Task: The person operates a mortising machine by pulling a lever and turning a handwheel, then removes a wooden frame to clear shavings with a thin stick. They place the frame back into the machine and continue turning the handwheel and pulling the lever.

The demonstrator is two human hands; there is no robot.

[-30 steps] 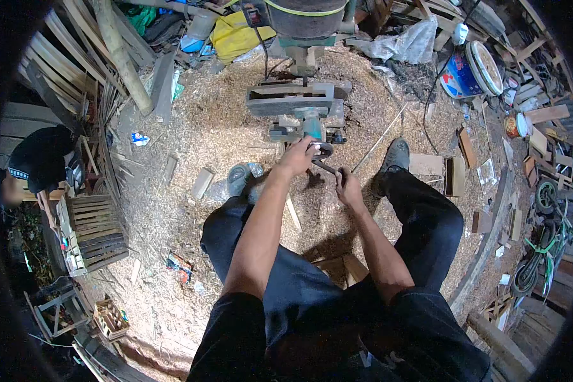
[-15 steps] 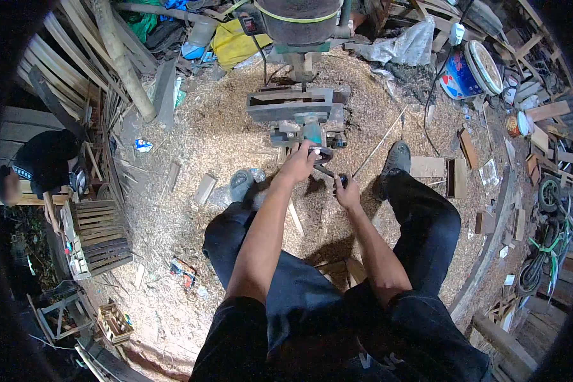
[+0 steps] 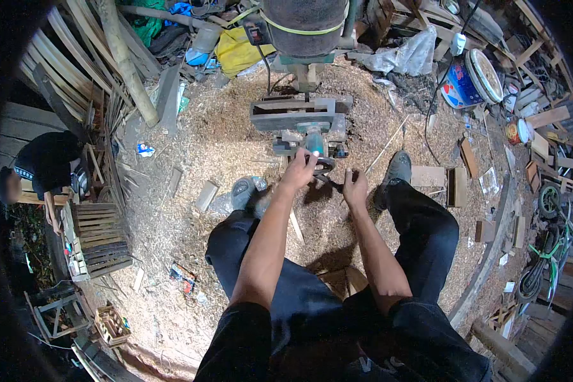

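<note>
My left hand [image 3: 298, 172] is closed on the rim of a black handwheel [image 3: 325, 167] at the front of a green-and-grey machine vise [image 3: 313, 141]. My right hand [image 3: 355, 190] is just right of the wheel, thumb and fingers apart, close to the end of a dark lever [image 3: 328, 182]; whether it touches the lever is hidden. In the vise sits a wooden block with a long rectangular opening [image 3: 293, 116]. Above it hangs the machine's dark cylindrical head [image 3: 304, 28] with a yellow band, its bit pointing down toward the wood.
Wood shavings [image 3: 216, 137] cover the ground. A thin stick [image 3: 388, 143] lies right of the vise. Wood offcuts [image 3: 456, 187] and a paint bucket [image 3: 468, 79] lie to the right. At far left, another person [image 3: 48, 159] is beside a slatted wooden piece [image 3: 99, 239].
My right hand has come off the black knob on the lever and opened, shifting slightly right. My left hand stays on the wheel. The view has shifted slightly.
</note>
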